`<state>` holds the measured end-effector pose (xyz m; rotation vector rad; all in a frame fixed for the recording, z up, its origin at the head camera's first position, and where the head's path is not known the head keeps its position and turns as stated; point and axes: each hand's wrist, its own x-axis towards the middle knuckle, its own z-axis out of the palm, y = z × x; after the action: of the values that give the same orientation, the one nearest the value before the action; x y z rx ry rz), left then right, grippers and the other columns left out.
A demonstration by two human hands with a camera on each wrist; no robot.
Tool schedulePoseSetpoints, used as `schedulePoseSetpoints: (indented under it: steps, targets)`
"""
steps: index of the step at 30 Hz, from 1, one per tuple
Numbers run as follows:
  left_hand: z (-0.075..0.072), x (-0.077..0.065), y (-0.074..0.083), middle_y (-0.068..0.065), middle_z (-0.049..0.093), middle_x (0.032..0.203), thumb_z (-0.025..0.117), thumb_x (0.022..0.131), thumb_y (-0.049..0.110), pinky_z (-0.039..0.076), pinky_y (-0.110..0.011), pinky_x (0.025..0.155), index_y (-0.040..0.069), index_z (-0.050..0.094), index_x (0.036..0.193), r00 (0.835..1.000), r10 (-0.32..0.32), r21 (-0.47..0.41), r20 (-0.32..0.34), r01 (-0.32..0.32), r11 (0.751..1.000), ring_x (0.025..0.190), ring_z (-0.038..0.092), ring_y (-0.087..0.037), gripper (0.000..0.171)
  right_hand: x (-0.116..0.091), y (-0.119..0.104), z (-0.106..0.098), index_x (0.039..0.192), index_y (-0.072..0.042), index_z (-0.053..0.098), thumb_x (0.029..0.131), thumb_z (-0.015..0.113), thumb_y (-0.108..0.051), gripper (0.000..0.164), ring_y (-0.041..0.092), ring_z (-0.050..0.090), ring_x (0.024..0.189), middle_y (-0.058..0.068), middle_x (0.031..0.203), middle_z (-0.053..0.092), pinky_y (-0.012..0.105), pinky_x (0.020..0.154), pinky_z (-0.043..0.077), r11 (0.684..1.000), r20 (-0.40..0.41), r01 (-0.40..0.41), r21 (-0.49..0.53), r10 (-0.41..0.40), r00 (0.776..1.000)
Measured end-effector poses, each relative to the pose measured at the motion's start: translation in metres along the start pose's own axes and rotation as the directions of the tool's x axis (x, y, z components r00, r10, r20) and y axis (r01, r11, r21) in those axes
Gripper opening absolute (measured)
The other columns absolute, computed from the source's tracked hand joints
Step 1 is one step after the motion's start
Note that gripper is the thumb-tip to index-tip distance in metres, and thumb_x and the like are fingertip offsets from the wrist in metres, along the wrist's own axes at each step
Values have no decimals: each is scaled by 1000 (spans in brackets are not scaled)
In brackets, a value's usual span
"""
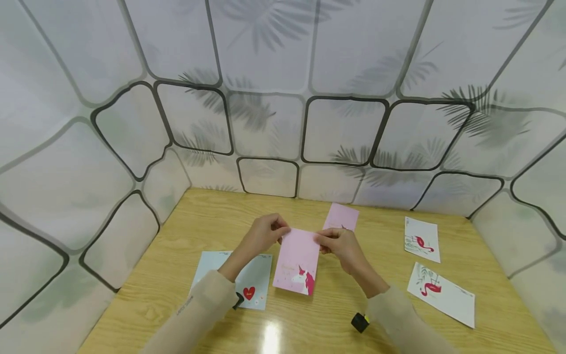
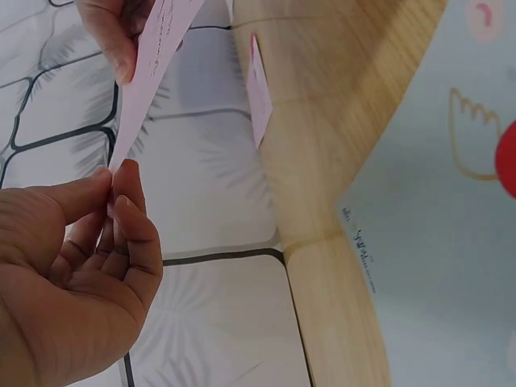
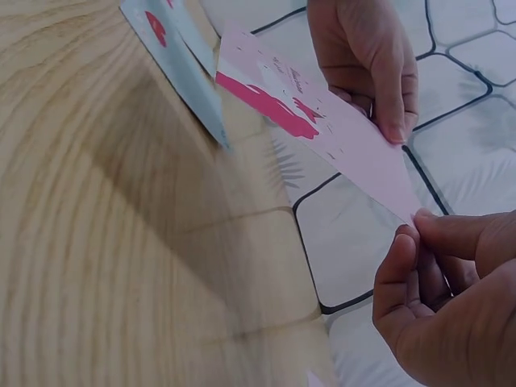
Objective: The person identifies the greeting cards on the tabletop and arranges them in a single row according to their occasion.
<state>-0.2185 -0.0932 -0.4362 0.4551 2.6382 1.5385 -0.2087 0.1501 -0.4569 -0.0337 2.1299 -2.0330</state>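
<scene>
A pink card (image 1: 295, 258) with a white unicorn and a deep-pink mane is held up between both hands, above the wooden table. My left hand (image 1: 264, 232) pinches its upper left corner between thumb and fingers, and my right hand (image 1: 339, 247) pinches the upper right corner. In the left wrist view the left hand (image 2: 89, 274) grips the card's edge, with handwriting-like print on the face seen there. The right wrist view shows the right hand (image 3: 451, 290) at another corner of the same card (image 3: 322, 129), its unicorn side visible.
A second pink card (image 1: 342, 216) lies behind the right hand. Two white flamingo cards (image 1: 422, 239) lie at the right of the table (image 1: 376, 221). Pale blue cards with a red heart (image 1: 256, 278) lie under the left forearm. Patterned fabric walls (image 1: 269, 128) enclose the table.
</scene>
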Motion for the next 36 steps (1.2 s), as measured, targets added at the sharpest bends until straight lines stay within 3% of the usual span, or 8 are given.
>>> schedulePoseSetpoints:
  steps: [12, 23, 30, 36]
  targets:
    - [5, -12, -7, -2, 65, 77, 70, 99, 9, 51, -26, 56, 5, 68, 94, 996, -36, 12, 77, 35, 999, 70, 69, -33, 7, -8, 19, 1, 104, 14, 72, 95, 73, -1, 18, 12, 65, 64, 7, 82, 72, 26, 63, 59, 999, 22, -31, 11, 30, 999]
    - [10, -21, -16, -3, 65, 76, 70, 99, 8, 55, -27, 58, 4, 67, 93, 989, -76, 16, 127, 75, 997, 65, 68, -22, 8, -15, 28, 4, 107, 17, 70, 94, 73, -1, 22, 11, 64, 62, 6, 78, 71, 26, 60, 59, 998, 58, -56, -6, 56, 997]
    - [12, -25, -16, -2, 64, 77, 70, 98, 7, 54, -27, 57, 3, 68, 92, 987, -82, 32, 135, 78, 996, 65, 69, -26, 8, -18, 35, 7, 104, 14, 71, 95, 74, -4, 21, 12, 63, 62, 5, 76, 70, 25, 59, 57, 997, 60, -61, -42, 64, 996]
    - [15, -25, -21, -1, 65, 77, 71, 98, 7, 55, -28, 58, 3, 67, 92, 986, -87, 52, 139, 81, 995, 63, 68, -19, 9, -17, 40, 8, 101, 11, 73, 93, 75, -3, 16, 11, 62, 61, 6, 74, 69, 24, 59, 56, 994, 31, -90, -54, 92, 995]
